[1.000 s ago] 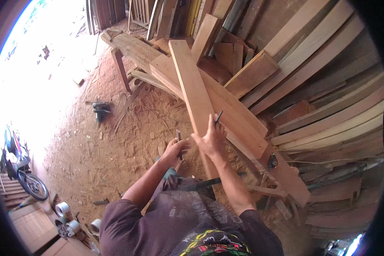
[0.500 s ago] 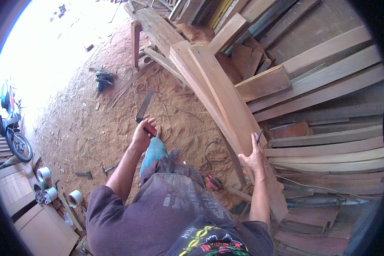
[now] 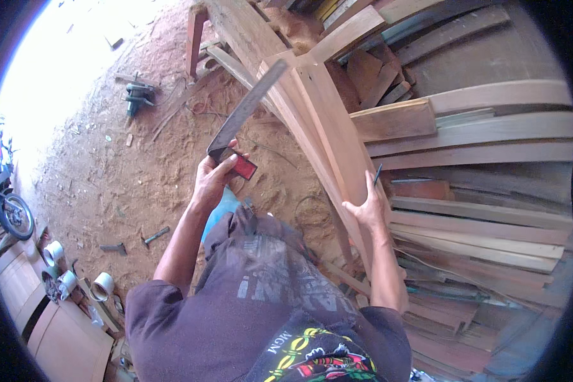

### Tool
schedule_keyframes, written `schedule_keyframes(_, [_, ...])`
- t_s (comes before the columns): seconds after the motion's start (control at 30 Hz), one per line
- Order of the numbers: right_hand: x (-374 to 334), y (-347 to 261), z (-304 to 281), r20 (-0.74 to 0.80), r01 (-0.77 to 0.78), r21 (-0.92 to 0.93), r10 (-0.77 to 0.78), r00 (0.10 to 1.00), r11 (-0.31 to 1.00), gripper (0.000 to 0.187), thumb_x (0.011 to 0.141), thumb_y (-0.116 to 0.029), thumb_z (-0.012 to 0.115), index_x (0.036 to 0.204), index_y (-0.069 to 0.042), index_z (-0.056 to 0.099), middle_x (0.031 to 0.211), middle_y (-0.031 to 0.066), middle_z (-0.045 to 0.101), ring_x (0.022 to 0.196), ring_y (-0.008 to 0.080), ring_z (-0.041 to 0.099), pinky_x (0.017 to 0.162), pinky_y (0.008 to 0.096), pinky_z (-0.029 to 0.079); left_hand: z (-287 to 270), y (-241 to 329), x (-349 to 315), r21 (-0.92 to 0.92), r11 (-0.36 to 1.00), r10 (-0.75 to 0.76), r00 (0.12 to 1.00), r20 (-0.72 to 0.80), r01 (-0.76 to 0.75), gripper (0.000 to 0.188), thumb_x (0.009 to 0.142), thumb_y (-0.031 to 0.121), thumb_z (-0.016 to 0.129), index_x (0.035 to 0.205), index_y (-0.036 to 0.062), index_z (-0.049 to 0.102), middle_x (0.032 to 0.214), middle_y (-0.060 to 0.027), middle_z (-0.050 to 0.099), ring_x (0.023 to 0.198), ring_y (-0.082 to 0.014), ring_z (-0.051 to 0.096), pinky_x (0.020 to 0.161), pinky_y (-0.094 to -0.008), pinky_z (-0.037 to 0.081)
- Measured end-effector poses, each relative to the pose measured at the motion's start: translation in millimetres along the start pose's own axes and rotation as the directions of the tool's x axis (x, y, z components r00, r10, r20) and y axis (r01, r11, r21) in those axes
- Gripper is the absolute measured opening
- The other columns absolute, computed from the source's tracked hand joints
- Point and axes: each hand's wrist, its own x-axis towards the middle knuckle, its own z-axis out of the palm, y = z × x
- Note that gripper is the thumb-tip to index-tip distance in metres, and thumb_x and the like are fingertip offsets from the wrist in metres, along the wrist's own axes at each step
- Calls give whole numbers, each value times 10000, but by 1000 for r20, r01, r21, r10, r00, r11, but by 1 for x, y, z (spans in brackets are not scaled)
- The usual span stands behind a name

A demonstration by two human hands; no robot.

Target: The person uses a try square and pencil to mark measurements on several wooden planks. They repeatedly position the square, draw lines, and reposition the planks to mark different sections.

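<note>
Red-handled square [image 3: 249, 107] clasped in the left hand [image 3: 213, 179], the right hand [image 3: 369, 209] lies thumb spread on the plank [image 3: 331, 114], seemingly steadying it, pencil [image 3: 379, 174] tucked against its fingers

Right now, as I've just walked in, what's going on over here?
Someone is handling timber with measuring gear. The left hand grips a red-handled square, its metal blade pointing up and away. The right hand is on a long board, a dark pencil-like stick at its fingers. A green power tool lies on the dusty floor.
</note>
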Motion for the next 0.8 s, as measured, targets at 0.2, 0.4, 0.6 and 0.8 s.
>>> schedule_keyframes(0.2, [-3, -23, -5, 9, -25, -52, 25, 1000, 998, 1189, 652, -150, 954, 1635, -53, 293, 1610, 288, 409, 1500, 407, 413, 1236, 444, 377, 32, 25, 48, 227, 974, -50, 988, 149, 15, 344, 998, 203, 731, 1319, 82, 704, 1135, -16, 769, 1002, -109, 679, 815, -280, 517])
schedule_keyframes(0.4, [10, -45, -10, 37, -99, -55, 101, 994, 994, 1161, 655, -128, 943, 1626, -43, 312, 1612, 281, 408, 1493, 417, 418, 1233, 452, 381, 74, 22, 102, 379, 904, -300, 925, 233, 198, 321, 997, 238, 730, 1273, 76, 714, 1003, 41, 723, 881, -81, 617, 754, -281, 502])
schedule_keyframes(0.6, [24, -58, -10, 38, -56, -82, 59, 998, 995, 1150, 662, -129, 939, 1621, -38, 312, 1607, 276, 411, 1477, 436, 427, 1216, 473, 394, 90, 12, 134, 311, 897, -387, 899, 207, 314, 361, 997, 283, 726, 1299, 87, 709, 1102, 17, 727, 934, -81, 652, 762, -287, 535])
schedule_keyframes(0.8, [14, -50, -14, 115, -37, -133, 52, 992, 990, 1200, 659, -162, 957, 1636, -45, 270, 1622, 268, 389, 1462, 454, 433, 1200, 494, 403, 96, 16, 140, 393, 901, -253, 958, 137, 182, 388, 1013, 285, 699, 1332, 65, 674, 1062, -34, 736, 847, -134, 676, 713, -313, 562])
